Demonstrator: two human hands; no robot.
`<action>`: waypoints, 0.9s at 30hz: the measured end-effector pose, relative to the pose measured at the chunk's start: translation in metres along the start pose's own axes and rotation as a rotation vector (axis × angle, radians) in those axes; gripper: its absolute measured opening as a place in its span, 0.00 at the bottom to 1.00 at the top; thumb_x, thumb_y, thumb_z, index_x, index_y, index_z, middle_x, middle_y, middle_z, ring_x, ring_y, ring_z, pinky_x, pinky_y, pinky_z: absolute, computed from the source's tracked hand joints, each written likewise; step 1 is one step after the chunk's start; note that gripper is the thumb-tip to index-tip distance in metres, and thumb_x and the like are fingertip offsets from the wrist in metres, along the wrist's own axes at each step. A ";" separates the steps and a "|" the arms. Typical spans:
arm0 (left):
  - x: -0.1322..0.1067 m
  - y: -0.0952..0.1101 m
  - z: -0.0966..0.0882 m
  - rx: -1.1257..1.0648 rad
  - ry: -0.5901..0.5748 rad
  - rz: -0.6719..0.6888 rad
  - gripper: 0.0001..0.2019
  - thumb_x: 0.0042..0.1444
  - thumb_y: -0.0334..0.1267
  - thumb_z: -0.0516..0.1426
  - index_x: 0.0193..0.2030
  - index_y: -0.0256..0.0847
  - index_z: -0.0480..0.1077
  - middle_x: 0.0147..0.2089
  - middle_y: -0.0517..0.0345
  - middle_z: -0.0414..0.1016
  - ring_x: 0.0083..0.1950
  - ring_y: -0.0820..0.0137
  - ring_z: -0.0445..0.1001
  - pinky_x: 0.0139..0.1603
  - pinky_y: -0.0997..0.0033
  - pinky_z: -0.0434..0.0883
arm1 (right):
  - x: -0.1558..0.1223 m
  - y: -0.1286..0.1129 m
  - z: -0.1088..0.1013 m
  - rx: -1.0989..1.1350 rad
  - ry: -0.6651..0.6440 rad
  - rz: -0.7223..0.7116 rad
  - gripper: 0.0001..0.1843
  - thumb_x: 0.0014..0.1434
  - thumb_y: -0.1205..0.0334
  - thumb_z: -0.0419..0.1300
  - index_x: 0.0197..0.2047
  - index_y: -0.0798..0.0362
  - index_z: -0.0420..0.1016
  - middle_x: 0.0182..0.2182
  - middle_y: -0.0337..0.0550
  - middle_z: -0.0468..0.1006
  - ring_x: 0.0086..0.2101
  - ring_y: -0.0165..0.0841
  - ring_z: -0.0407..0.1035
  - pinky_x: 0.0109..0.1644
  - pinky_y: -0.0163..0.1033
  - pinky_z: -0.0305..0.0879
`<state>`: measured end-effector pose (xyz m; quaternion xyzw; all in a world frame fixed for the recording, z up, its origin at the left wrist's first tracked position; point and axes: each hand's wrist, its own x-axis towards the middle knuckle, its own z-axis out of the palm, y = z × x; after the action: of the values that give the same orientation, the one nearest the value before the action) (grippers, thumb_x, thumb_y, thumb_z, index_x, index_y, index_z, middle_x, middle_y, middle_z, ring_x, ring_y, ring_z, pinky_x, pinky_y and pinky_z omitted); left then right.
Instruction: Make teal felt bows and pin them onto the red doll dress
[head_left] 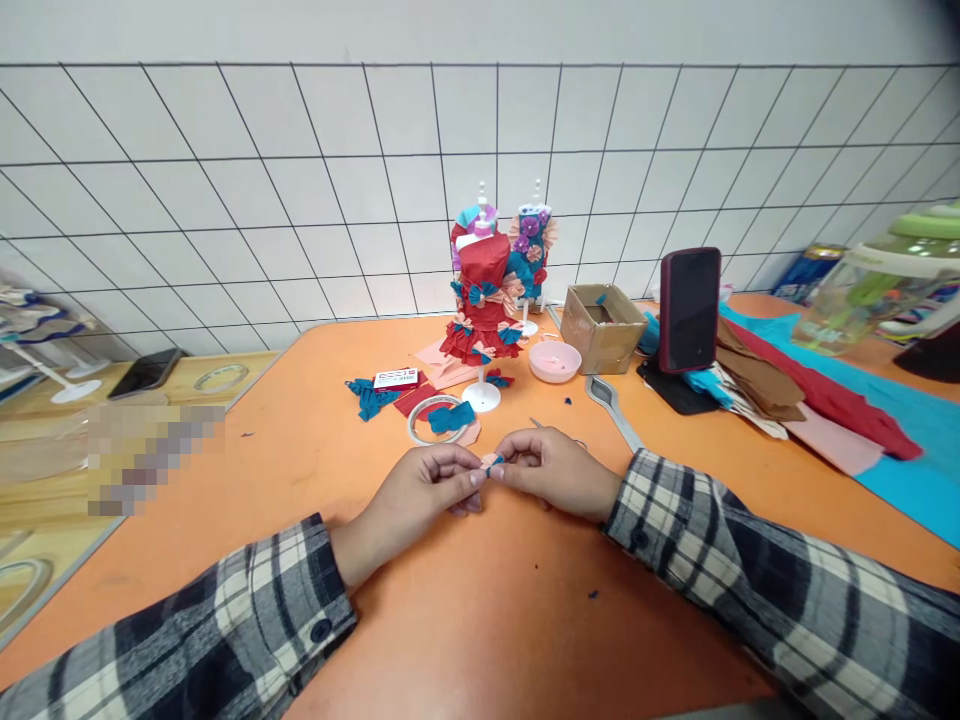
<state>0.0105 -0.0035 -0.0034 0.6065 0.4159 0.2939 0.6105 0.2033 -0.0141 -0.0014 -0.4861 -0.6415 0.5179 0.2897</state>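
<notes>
A small pink and blue crepe-paper bow (491, 461) is pinched between both hands above the orange table. My left hand (442, 480) grips its left side with thumb and fingers closed. On its right side, my right hand (551, 468) pinches it the same way. Just beyond the hands lie a roll of tape (411, 428) and a blue paper scrap (451, 417). Behind these stands a miniature dress form (481, 300) in a red paper dress with blue and pink bows. A thin metal tip (535, 423) shows behind my right hand, mostly hidden.
At the back are a second decorated dress form (534, 245), a pink bowl (555, 362) and a cardboard box (602, 328). Scissors or tongs with a grey handle (615, 410) lie near my right sleeve. A phone (690, 310) stands before coloured paper sheets (825, 390); a clear jug (862, 290) is far right.
</notes>
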 end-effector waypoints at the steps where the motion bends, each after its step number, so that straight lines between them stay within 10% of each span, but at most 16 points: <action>1: 0.000 0.000 -0.001 -0.002 -0.012 0.003 0.19 0.46 0.50 0.65 0.34 0.35 0.71 0.23 0.60 0.75 0.25 0.74 0.72 0.29 0.76 0.69 | 0.000 0.000 -0.001 -0.009 -0.018 -0.009 0.10 0.55 0.56 0.59 0.34 0.55 0.71 0.19 0.30 0.62 0.17 0.22 0.52 0.20 0.30 0.45; 27: -0.002 0.003 0.007 0.091 0.027 0.083 0.14 0.47 0.47 0.63 0.30 0.36 0.71 0.23 0.64 0.68 0.22 0.77 0.66 0.24 0.78 0.63 | -0.001 0.003 -0.002 -0.164 -0.027 -0.120 0.04 0.53 0.64 0.58 0.34 0.53 0.71 0.19 0.31 0.63 0.21 0.25 0.55 0.25 0.30 0.50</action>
<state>0.0157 -0.0084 -0.0006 0.6464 0.4114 0.3080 0.5640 0.2061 -0.0141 -0.0035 -0.4618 -0.7136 0.4517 0.2710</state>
